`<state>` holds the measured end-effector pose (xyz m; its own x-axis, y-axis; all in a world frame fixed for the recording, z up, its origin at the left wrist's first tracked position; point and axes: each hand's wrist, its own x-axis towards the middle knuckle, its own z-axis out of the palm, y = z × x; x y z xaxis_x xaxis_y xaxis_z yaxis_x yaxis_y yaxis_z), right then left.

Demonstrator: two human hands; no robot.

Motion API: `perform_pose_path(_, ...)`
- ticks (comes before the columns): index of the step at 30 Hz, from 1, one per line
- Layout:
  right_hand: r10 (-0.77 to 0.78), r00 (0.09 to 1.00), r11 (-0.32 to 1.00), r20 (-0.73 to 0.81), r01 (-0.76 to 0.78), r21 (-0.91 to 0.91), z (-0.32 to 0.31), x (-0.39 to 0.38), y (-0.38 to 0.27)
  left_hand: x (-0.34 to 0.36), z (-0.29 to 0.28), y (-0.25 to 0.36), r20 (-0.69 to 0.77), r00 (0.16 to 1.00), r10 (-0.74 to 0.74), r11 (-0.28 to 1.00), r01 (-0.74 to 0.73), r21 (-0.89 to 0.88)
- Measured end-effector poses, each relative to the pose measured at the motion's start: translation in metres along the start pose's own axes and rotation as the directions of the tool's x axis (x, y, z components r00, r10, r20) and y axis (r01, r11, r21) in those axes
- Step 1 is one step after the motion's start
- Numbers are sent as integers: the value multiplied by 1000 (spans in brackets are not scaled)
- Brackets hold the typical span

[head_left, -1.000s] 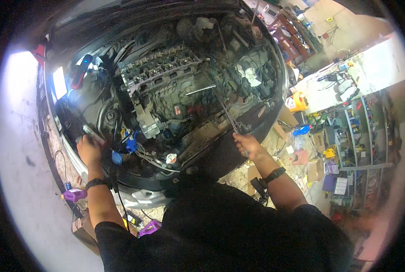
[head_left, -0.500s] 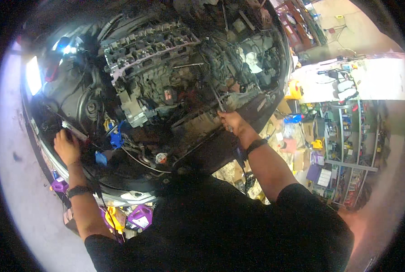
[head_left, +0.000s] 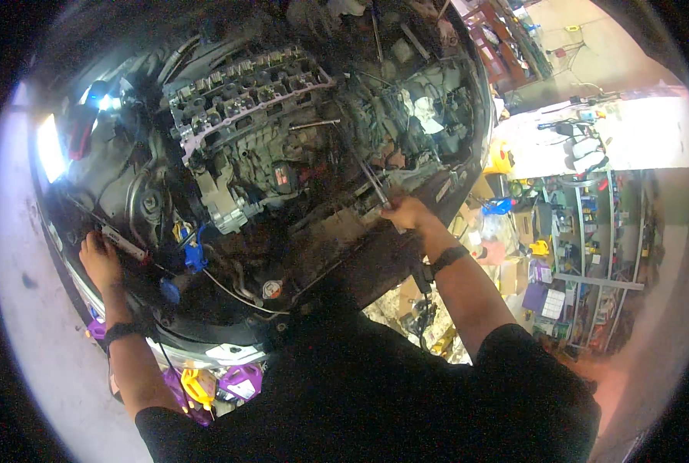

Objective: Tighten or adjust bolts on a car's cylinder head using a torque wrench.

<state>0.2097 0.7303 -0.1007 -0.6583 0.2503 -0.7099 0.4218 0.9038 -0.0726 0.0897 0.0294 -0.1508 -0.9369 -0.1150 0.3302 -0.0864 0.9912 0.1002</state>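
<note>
In the open engine bay, a silver cylinder head [head_left: 244,100] tops the bare engine block. My right hand [head_left: 410,214] is closed around a long, slim chrome bar [head_left: 374,184], whose far end slants up toward the right side of the engine. What sort of tool it is cannot be made out. At the bay's left edge, my left hand [head_left: 100,258] rests with its fingers apart, beside a slim grey bar with a red end [head_left: 125,244]. It seems to hold nothing, though its fingertips are partly lost in shadow.
A blue plastic part [head_left: 195,255] and a round cap [head_left: 272,289] sit near the bay's front. Another metal rod [head_left: 315,123] lies across the block. A bright lamp [head_left: 107,101] shines at the far left. Shelves [head_left: 584,262] with boxes stand on the right.
My left hand has shifted slightly left and down along the bay edge, its fingers less curled. My right hand has moved a little right and down with the chrome bar. The view has shifted slightly.
</note>
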Motion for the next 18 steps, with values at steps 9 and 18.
perform_pose_path(9,-89,952,917,-292,193,350,-113,90,-23,10,-11,36,110,977,-182,978,168,123)
perform_pose_path(18,-387,748,922,-539,325,-210,-189,251,-173,13,-7,31,129,976,-176,984,169,61)
